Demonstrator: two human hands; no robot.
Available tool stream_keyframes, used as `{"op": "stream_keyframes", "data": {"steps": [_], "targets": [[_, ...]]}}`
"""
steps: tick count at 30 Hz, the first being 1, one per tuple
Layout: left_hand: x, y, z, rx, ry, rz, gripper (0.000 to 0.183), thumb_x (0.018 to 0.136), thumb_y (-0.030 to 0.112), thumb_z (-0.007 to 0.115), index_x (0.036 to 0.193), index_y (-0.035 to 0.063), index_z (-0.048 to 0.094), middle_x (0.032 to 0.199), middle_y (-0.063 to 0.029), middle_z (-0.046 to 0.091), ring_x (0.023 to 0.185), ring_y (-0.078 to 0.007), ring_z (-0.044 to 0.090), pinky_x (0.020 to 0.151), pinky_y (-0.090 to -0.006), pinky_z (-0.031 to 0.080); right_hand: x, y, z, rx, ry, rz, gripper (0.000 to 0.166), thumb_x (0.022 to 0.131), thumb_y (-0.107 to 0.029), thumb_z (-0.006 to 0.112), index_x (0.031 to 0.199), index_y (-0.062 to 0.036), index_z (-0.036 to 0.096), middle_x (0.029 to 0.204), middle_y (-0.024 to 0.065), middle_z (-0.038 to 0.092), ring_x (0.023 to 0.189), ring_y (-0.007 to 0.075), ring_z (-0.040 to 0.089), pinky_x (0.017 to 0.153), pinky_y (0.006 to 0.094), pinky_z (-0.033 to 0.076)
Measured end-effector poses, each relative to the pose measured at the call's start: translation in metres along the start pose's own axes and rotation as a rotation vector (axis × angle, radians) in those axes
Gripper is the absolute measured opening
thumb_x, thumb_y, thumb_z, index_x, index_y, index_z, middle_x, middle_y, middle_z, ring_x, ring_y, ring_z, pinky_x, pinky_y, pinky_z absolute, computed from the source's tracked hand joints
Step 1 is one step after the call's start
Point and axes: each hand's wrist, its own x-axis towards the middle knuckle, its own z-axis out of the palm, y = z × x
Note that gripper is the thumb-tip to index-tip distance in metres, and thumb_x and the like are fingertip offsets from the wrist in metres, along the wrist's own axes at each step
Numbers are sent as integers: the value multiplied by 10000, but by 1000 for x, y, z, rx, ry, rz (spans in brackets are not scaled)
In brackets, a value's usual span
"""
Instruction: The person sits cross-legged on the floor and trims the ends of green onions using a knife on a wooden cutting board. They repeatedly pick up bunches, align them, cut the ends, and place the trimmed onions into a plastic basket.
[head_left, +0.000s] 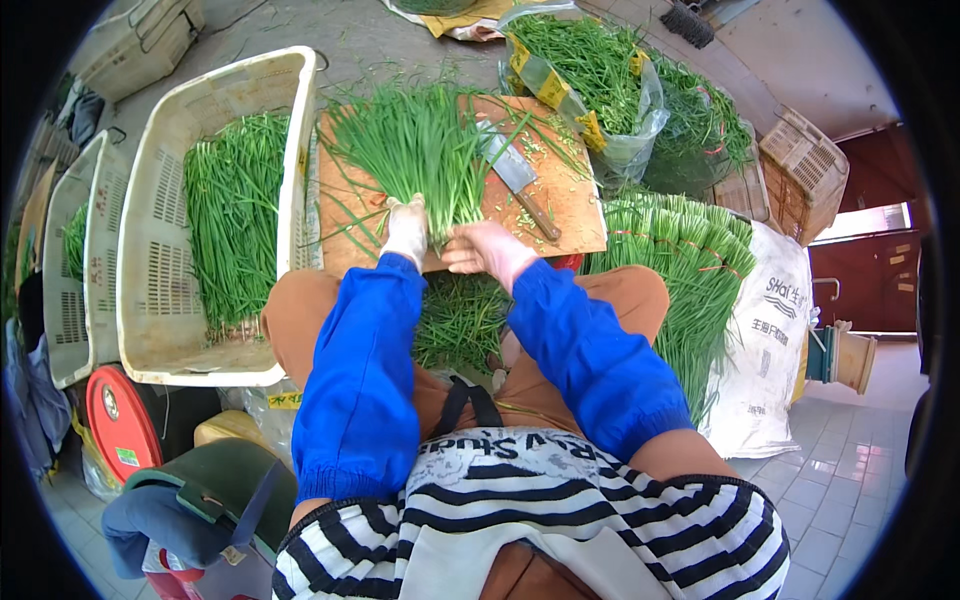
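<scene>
A loose bunch of garlic chives (420, 142) fans out over a wooden cutting board (577, 217), leaves pointing away from me. My left hand (407, 229), in a whitish glove, grips the bunch near its stem ends. At those ends, from the right, my right hand (487, 247) reaches in with its fingers touching the stems; whether they grip any is hard to see. A cleaver (510, 165) with a wooden handle lies on the board, right of the bunch, among cut bits of stem. Blue sleeves cover both my forearms.
Left of the board stands a white plastic crate (296, 180) holding chives. Bundled chives (675, 232) lie on the right against a white woven sack (757, 375). Beyond the board is a plastic bag (634, 150) of greens. Loose trimmings (457, 322) lie below, between my knees.
</scene>
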Motion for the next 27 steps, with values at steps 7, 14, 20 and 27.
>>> {"op": "stream_keyframes", "data": {"steps": [7, 14, 20, 27], "targets": [[-65, 58, -23, 326, 58, 316, 610, 905, 198, 493, 1385, -74, 232, 1301, -298, 432, 1211, -380, 436, 1026, -359, 338, -4, -18, -20, -604, 3, -329, 230, 880, -152, 556, 1079, -40, 582, 822, 22, 655, 591, 80, 586, 546, 222, 471], [-58, 45, -27, 174, 26, 235, 535, 900, 207, 485, 1360, -21, 335, 1258, -265, 485, 1171, -382, 467, 979, -355, 383, 17, -26, 7, -985, 79, -924, 230, 835, -147, 547, 1040, -81, 624, 927, 156, 653, 890, 322, 619, 786, 387, 491], [-39, 5, -1, -376, 4, 168, 479, 968, 408, 348, 1249, 36, 457, 1227, -132, 539, 1103, -279, 525, 964, -364, 414, 56, -42, 42, -1168, -141, -1187, 301, 850, -110, 498, 1127, -112, 613, 1074, 170, 612, 1061, 338, 542, 925, 394, 426], [-63, 47, -21, -103, 108, 130, 469, 873, 100, 511, 1316, -24, 421, 1380, -204, 401, 1250, -273, 426, 1017, -313, 353, 94, -48, 36, -1326, 17, -931, 264, 856, -243, 524, 1070, -166, 659, 1025, 157, 631, 1029, 345, 545, 899, 412, 437]]}}
